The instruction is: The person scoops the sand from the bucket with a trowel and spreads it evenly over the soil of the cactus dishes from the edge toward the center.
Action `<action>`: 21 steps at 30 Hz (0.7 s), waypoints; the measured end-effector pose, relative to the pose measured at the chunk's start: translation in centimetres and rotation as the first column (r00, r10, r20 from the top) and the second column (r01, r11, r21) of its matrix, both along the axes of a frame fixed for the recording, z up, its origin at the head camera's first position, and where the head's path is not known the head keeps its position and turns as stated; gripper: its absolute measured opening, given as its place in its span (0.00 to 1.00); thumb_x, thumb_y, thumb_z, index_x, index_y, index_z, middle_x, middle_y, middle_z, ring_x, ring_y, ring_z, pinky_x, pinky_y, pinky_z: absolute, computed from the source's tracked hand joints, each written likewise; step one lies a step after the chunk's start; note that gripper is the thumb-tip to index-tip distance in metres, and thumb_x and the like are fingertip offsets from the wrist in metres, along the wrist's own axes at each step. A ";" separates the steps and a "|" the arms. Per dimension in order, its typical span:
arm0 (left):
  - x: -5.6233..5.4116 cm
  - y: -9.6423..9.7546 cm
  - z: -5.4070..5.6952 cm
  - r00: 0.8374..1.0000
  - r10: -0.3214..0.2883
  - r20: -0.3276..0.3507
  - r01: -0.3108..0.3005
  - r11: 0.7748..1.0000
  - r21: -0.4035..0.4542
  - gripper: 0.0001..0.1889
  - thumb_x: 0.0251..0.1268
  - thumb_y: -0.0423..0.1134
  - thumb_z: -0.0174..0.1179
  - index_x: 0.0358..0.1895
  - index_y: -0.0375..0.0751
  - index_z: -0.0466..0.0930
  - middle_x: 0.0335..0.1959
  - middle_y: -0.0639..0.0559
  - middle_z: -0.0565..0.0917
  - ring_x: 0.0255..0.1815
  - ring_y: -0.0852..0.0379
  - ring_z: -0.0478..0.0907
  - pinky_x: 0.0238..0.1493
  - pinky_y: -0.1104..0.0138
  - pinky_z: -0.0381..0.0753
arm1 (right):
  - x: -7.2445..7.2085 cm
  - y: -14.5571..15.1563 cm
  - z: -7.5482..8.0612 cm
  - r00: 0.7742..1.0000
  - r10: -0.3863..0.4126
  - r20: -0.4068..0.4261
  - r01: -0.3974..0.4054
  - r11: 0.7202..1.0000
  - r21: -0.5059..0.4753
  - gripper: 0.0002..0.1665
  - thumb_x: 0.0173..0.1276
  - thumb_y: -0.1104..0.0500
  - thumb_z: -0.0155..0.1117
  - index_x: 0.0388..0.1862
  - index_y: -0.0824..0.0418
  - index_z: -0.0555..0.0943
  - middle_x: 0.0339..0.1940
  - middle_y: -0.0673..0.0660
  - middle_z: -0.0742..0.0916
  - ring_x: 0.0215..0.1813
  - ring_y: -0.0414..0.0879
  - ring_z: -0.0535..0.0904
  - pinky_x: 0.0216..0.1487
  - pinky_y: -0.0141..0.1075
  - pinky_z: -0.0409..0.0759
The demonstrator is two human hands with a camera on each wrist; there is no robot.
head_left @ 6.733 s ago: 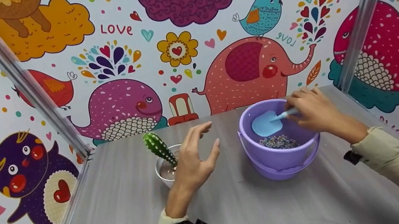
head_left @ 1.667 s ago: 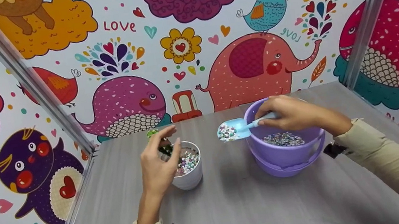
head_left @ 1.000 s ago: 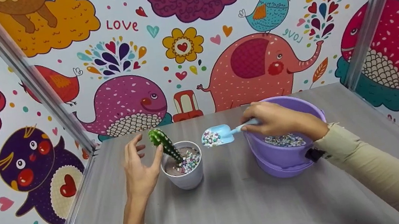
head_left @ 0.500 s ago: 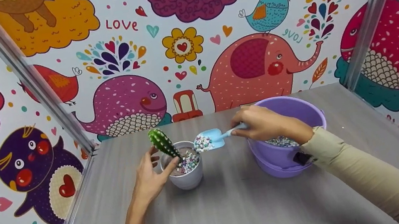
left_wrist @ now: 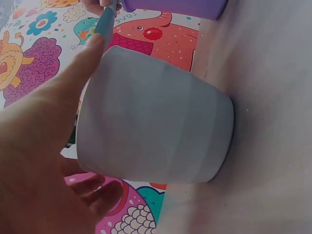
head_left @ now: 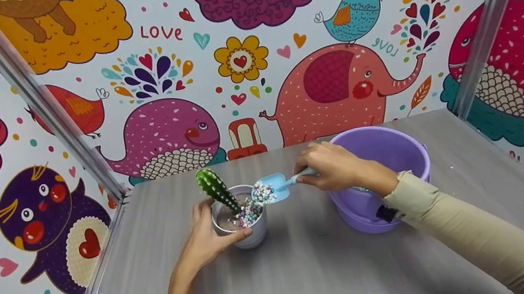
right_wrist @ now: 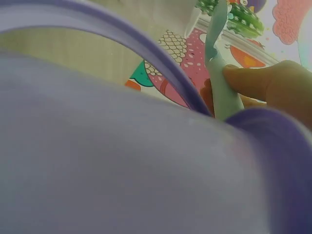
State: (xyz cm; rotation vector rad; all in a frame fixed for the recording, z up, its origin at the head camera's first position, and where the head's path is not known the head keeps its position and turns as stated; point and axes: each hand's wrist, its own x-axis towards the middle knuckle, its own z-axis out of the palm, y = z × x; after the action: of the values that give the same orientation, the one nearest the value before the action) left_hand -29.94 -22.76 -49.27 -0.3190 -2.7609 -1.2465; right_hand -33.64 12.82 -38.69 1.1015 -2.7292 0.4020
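A green artificial-looking cactus (head_left: 215,188) leans left in a white flowerpot (head_left: 254,240), with small multicoloured beads over part of its brown filling. My left hand (head_left: 203,240) cups the pot near its rim, thumb along the near side and fingers at the left. In the left wrist view the pot (left_wrist: 156,117) stands on the table between thumb and fingers. My right hand (head_left: 333,162) grips the handle of a light blue toy shovel (head_left: 277,186), whose blade carries beads and overlaps the pot's right rim. The right wrist view shows the thumb pressing the shovel handle (right_wrist: 224,92).
A purple bucket (head_left: 366,212) stands to the right under my right forearm, most of the beads in it hidden by the arm. The grey table (head_left: 311,278) ends at a wall with cartoon animals, and metal posts (head_left: 38,104) rise at both corners.
Earlier, the shovel was inside the bucket; it has come out with beads and moved left to the pot's rim. My left hand has closed in from beside the cactus onto the pot.
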 end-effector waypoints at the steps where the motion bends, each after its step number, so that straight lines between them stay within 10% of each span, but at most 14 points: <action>1: 0.0 0.0 0.0 1.000 0.000 0.000 0.000 1.000 -0.001 0.66 0.46 0.66 0.84 0.84 0.39 0.57 0.82 0.38 0.60 0.85 0.37 0.61 0.84 0.38 0.64 | 0.0 -0.1 -0.1 1.000 0.003 -0.009 -0.003 1.000 0.004 0.10 0.73 0.54 0.77 0.47 0.57 0.93 0.43 0.52 0.94 0.45 0.49 0.82 0.50 0.47 0.82; 21: -0.1 -1.0 0.1 0.998 -0.061 0.008 0.060 0.997 0.045 0.63 0.48 0.62 0.85 0.85 0.40 0.60 0.83 0.35 0.64 0.85 0.35 0.62 0.84 0.38 0.63 | 0.0 -1.8 -0.6 0.987 -0.121 -0.103 0.128 0.990 0.064 0.11 0.72 0.53 0.77 0.49 0.56 0.93 0.45 0.53 0.93 0.51 0.52 0.82 0.51 0.46 0.80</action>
State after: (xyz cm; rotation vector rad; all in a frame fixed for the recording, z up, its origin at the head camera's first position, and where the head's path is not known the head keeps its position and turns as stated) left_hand -30.09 -23.78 -49.19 -0.3972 -2.7460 -1.3246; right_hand -33.68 11.07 -39.25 0.9332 -2.7248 0.2282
